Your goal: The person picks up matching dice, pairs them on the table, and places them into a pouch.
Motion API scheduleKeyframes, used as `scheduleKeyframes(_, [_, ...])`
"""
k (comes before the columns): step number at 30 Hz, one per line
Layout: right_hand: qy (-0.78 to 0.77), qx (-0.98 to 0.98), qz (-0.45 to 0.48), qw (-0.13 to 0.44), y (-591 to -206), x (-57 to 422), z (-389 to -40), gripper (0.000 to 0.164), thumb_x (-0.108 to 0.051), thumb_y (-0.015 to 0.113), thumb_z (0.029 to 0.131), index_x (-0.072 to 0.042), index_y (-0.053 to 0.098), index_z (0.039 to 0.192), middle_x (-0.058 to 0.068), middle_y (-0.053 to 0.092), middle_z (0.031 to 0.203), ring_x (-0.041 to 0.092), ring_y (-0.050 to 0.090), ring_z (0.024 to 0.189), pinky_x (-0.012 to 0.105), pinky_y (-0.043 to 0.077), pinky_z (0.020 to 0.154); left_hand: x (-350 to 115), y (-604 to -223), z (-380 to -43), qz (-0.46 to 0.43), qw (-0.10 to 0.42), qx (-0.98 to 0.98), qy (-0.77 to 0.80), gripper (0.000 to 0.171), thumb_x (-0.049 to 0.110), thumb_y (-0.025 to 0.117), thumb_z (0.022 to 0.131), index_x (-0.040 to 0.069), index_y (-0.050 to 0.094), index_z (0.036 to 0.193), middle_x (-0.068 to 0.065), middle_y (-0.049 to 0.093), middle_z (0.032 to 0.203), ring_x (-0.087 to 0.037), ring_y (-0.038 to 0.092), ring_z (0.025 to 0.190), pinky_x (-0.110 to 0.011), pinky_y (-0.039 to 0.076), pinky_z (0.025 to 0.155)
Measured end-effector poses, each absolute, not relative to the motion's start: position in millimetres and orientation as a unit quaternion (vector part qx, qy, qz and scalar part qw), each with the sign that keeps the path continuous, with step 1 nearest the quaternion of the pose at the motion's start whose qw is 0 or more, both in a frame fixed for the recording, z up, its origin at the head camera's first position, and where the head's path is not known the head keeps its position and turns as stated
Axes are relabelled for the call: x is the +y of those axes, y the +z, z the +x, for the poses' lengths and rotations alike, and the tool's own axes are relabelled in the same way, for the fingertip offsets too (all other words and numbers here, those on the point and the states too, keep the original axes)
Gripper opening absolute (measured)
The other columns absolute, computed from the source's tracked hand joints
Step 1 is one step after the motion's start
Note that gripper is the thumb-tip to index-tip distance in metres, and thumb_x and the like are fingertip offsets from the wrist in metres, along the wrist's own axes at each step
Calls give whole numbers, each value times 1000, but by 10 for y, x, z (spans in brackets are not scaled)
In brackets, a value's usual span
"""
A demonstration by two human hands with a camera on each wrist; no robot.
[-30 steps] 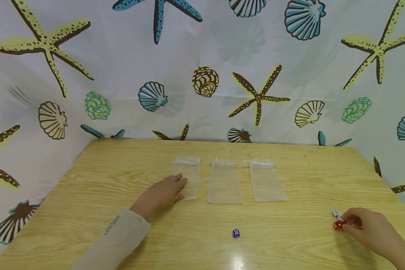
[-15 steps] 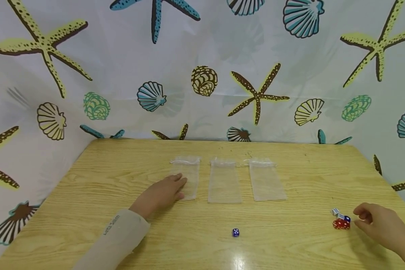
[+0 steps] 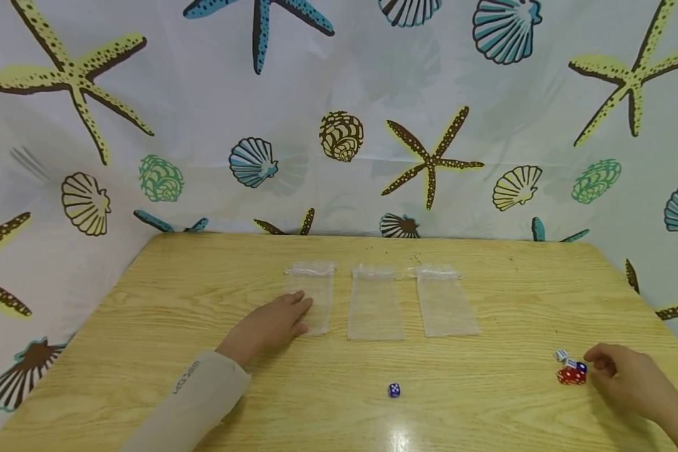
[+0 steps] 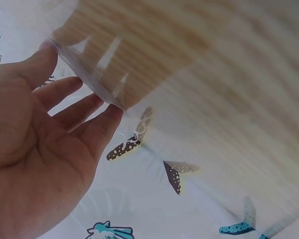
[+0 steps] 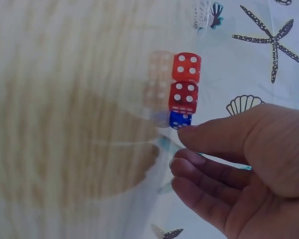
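Head view shows the left hand (image 3: pixel 274 320) resting on the left sheer bag (image 3: pixel 321 298), its fingers extended over the near part of the fabric and its thumb set off from them. Left wrist view shows those fingers gently bent, with slim gaps between some of them. Just right of that hand lies the middle sheer bag (image 3: pixel 375 307), and farther right of it the right sheer bag (image 3: pixel 446 304); all three lie flat in a row, their gathered tops on the side farther from the person.

The right hand (image 3: pixel 627 376) hovers close to a cluster of dice, its fingers loosely curled, with thumb and fingers apart around nothing. Immediately left of its fingertips is a blue die (image 3: pixel 581 367); right wrist view shows the thumb overlapping that die's edge, though I cannot tell whether they touch. Two red dice (image 3: pixel 572 376) sit side by side left of the hand, and two white dice (image 3: pixel 565 360) lie just beyond the red ones.

Between the hands, nearer the person than either bag row or cluster, a lone blue die (image 3: pixel 394 390) stands well apart from both. A pale sleeve (image 3: pixel 198 395) with dark lettering covers the forearm behind the left hand. Beneath everything is a wood-grain worktop (image 3: pixel 486 408); beyond both hands hangs a white cloth (image 3: pixel 316 81) printed with shells and starfish.
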State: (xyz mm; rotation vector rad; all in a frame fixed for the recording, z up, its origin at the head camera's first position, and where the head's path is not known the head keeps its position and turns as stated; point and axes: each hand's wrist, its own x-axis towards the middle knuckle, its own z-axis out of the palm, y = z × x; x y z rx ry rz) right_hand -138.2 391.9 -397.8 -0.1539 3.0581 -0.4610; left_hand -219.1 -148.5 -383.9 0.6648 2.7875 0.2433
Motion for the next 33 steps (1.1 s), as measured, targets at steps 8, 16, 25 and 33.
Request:
scheduleKeyframes(8, [-134,988,-76,-11,-4033,3859,-1384,14,2,67,75,-2,67,88,-1,63,78,6,54,66,26,46,58,-1494,-3855,-2194,231,129,961,83,53,23,49,100,-1,36,145,-22,29,153,-39,28,141,-51,28,112])
scheduleKeyframes(16, [-134,988,-81,0,-4024,3816,-1407,14,3,68,75,0,66,88,0,63,77,8,54,65,27,46,57,-1495,-3835,-2195,232,130,960,86,53,24,48,100,-1,36,145,-22,29,153,-39,28,141,-51,27,113])
scheduleKeyframes(25, [-139,988,-61,17,-3925,3815,-1406,12,0,68,77,2,66,89,2,64,77,14,57,68,32,49,60,-1494,-3829,-2179,234,130,960,82,52,22,48,100,-1,36,145,-22,29,152,-39,28,140,-51,28,112])
scheduleKeyframes(33, [-134,988,-62,34,-3796,3773,-1440,11,0,69,80,4,65,90,2,64,77,16,59,69,34,50,59,-1502,-3842,-2178,234,130,959,88,52,23,48,100,-1,36,145,-22,29,153,-39,28,141,-51,27,113])
